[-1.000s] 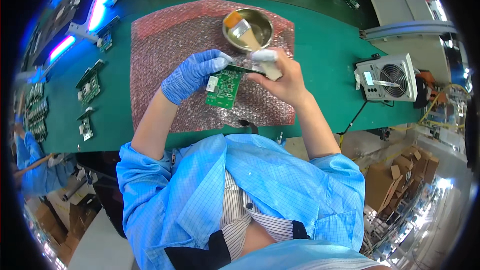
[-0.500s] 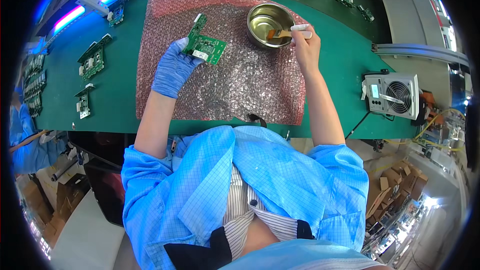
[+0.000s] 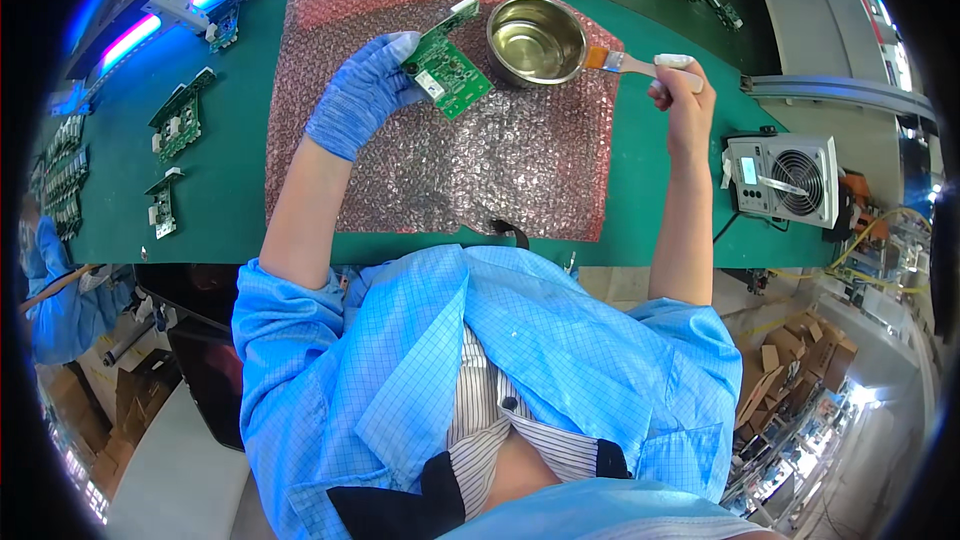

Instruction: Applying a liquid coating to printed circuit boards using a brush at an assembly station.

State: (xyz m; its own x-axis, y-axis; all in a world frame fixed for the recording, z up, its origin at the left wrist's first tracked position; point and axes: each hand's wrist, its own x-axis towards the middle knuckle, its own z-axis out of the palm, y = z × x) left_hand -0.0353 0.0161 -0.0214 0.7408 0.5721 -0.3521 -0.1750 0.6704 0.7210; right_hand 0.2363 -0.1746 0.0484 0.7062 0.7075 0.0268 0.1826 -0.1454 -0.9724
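In a blue glove, my left hand (image 3: 362, 95) grips a green circuit board (image 3: 455, 75) by its left edge, tilted above the bubble wrap (image 3: 430, 175). My bare right hand (image 3: 687, 105) has its fingers closed round the wooden handle of a flat brush (image 3: 620, 62), with white coverings on some fingertips. The orange bristle end of the brush points left, at the right rim of a round metal bowl (image 3: 500, 62). Whether bristles and rim touch, I cannot tell. Shallow yellowish liquid seems to lie in the bowl, which stands on the far part of the bubble wrap.
More circuit boards (image 3: 180, 120) lie on the green table mat (image 3: 110, 205) to the left, and several others along the far side. A white fan unit (image 3: 783, 180) stands at the right edge, near a metal rail (image 3: 840, 90). Someone in blue (image 3: 60, 290) is at the far left.
My right hand has drawn the brush out of the bowl to the right. My left hand has moved the circuit board rightward, closer to the bowl, and turned it.
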